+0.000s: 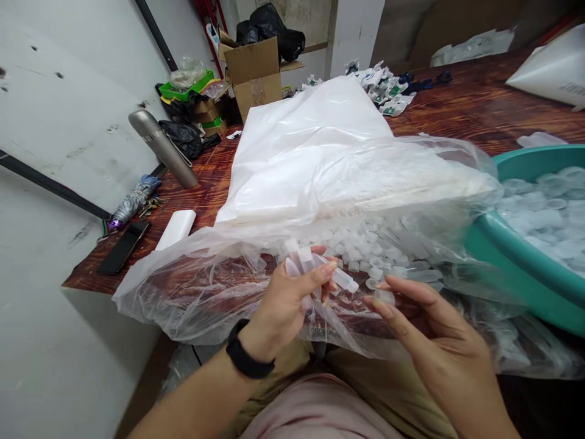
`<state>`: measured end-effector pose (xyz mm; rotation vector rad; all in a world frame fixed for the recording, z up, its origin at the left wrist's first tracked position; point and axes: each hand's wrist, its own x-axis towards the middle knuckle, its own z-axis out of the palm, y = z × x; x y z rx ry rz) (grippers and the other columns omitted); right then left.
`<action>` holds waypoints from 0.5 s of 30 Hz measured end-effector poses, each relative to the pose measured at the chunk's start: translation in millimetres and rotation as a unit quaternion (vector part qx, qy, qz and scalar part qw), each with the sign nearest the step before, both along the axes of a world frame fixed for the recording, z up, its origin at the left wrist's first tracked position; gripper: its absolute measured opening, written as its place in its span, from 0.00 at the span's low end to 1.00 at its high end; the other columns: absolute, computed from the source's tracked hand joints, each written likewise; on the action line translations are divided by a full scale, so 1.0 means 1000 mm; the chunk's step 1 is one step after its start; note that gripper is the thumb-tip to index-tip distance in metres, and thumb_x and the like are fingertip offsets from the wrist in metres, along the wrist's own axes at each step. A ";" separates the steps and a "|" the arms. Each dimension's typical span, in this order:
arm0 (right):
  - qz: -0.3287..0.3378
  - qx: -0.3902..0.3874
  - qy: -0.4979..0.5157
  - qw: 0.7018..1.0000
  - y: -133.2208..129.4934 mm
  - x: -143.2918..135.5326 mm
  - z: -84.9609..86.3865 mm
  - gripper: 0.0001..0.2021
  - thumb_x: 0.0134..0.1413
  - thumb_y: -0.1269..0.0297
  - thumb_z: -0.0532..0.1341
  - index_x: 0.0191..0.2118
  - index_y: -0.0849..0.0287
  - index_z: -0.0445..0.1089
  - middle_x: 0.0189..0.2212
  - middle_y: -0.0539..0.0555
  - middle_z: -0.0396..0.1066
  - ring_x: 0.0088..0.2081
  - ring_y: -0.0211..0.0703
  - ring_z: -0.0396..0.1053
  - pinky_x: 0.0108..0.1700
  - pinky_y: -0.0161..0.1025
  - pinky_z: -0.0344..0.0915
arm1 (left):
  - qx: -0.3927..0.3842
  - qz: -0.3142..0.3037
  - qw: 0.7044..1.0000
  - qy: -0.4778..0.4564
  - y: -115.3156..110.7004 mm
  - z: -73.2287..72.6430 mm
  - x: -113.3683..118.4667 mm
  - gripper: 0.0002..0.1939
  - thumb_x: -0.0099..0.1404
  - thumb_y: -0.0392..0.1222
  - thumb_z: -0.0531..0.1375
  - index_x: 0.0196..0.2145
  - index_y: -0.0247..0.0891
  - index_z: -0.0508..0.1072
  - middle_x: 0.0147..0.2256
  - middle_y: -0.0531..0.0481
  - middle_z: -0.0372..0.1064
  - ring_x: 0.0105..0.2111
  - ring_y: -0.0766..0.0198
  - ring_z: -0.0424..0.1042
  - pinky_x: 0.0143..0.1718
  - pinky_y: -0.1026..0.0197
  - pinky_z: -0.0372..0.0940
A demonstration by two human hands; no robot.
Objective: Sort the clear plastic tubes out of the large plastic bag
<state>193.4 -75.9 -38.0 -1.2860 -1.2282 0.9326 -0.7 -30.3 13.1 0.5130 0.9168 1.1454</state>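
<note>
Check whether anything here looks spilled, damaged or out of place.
The wall looks damaged: it has dark holes and scuffs. Caps lie loose beside the basin, near crumpled clear plastic, though that may be a working pile rather than a spill. Nothing else stands out.

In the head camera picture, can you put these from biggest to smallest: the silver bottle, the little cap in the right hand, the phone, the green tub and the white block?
1. Green tub, even cut off
2. Silver bottle
3. Phone and white block: too alike to rank
4. Little cap
</note>
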 end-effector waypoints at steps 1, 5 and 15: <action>-0.011 0.027 -0.009 1.000 -0.003 -0.005 0.002 0.11 0.63 0.58 0.72 0.51 0.43 0.81 0.45 0.50 0.80 0.42 0.43 0.81 0.46 0.38 0.81 | -0.013 0.024 1.000 -0.011 -0.007 -0.001 0.002 0.30 0.48 0.45 0.83 0.45 0.36 0.77 0.37 0.51 0.81 0.26 0.70 0.73 0.26 0.68 0.65; 0.004 0.132 -0.065 0.989 -0.009 -0.019 0.006 0.13 0.64 0.68 0.70 0.51 0.42 0.79 0.46 0.50 0.78 0.47 0.44 0.78 0.50 0.41 0.79 | 0.000 0.063 0.998 0.000 -0.028 -0.006 0.005 0.26 0.50 0.46 0.83 0.41 0.37 0.78 0.38 0.50 0.83 0.29 0.69 0.75 0.30 0.67 0.68; 0.051 0.056 -0.111 0.991 -0.020 -0.023 0.001 0.13 0.76 0.59 0.59 0.60 0.48 0.71 0.32 0.49 0.79 0.31 0.43 0.79 0.36 0.39 0.78 | 0.094 0.051 0.991 0.081 -0.055 -0.023 0.004 0.17 0.62 0.49 0.77 0.40 0.41 0.75 0.44 0.50 0.84 0.38 0.60 0.83 0.45 0.56 0.76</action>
